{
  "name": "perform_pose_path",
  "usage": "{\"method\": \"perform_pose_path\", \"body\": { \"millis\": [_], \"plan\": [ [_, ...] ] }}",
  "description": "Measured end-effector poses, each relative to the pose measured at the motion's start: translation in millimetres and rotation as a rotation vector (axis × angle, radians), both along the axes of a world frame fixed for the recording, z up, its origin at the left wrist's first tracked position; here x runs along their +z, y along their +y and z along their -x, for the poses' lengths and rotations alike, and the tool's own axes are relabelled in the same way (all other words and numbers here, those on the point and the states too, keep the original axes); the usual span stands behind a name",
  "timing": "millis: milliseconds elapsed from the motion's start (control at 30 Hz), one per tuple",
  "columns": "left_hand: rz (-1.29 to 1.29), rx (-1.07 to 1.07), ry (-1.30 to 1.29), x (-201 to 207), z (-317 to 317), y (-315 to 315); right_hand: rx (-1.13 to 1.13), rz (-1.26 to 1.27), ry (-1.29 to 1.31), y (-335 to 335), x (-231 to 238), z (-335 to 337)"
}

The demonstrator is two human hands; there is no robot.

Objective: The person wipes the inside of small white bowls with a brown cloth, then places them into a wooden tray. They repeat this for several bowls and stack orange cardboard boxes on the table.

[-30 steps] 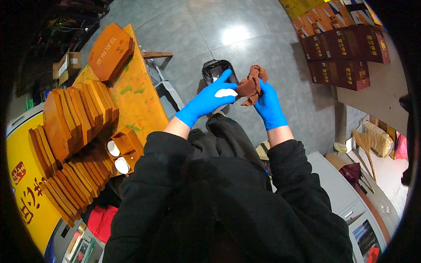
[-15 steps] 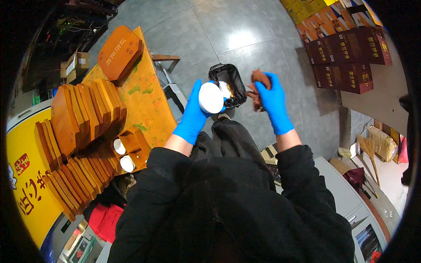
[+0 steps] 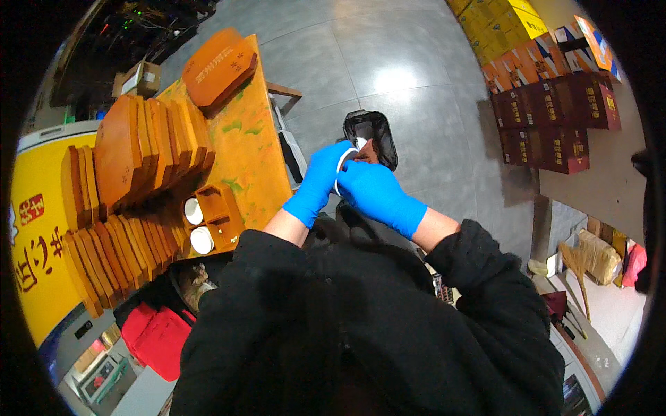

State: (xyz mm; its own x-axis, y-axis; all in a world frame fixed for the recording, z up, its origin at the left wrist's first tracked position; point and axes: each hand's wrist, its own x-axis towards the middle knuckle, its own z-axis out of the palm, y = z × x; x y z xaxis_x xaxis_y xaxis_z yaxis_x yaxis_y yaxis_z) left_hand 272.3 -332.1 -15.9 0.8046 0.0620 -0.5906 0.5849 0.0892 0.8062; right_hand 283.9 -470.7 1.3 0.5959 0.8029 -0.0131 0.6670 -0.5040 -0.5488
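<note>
Both my hands wear blue gloves and meet in front of me, above the floor. My left hand point(image 3: 318, 179) is closed round a white cup point(image 3: 340, 166); only part of its pale rim shows between the gloves. With closed fingers my right hand point(image 3: 378, 193) holds a brown cloth point(image 3: 368, 152) at the cup's mouth. Part of the cloth sticks out past the fingers, while the rest is hidden by the glove. Just beyond the hands stands a bin with a black liner point(image 3: 388, 133), with something white inside it.
On my left, a wooden table point(image 3: 267, 152) carries several octagonal wooden boards point(image 3: 121, 156) in rows. A wooden caddy point(image 3: 220, 208) there sits beside white cups point(image 3: 201, 240). Stacked maroon boxes point(image 3: 569, 149) stand at the far right, and a broom point(image 3: 574, 267) leans below them.
My right hand has come left with the brown cloth, up to the cup's mouth. The cup has turned, so its round white face no longer shows. The whole view has shifted slightly.
</note>
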Motion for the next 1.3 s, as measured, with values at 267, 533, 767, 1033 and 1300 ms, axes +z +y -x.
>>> {"method": "perform_pose_path", "body": {
  "millis": [267, 533, 767, 1033, 1300],
  "plan": [
    [-0.583, -0.453, -0.290, 5.7, 29.5, 30.0, -0.610, 0.323, -0.118, -23.5, 14.2, -54.5],
    [0.532, 0.247, -0.010, 4.4, 33.9, 16.2, -0.366, -0.105, -0.058, 36.1, 0.1, 25.0],
    [-0.047, 0.233, -0.105, 39.7, 55.7, 43.2, -0.085, -0.216, 0.542, 57.1, 40.8, 22.8],
    [-0.766, -0.251, -0.626, 50.5, 70.0, 96.1, 0.161, 0.370, -0.220, 92.0, 93.9, 13.1],
    [-0.081, 0.114, -0.296, 64.8, 89.3, 131.4, 0.087, 0.113, -0.298, 132.7, 82.4, 45.4]
  ]
}}
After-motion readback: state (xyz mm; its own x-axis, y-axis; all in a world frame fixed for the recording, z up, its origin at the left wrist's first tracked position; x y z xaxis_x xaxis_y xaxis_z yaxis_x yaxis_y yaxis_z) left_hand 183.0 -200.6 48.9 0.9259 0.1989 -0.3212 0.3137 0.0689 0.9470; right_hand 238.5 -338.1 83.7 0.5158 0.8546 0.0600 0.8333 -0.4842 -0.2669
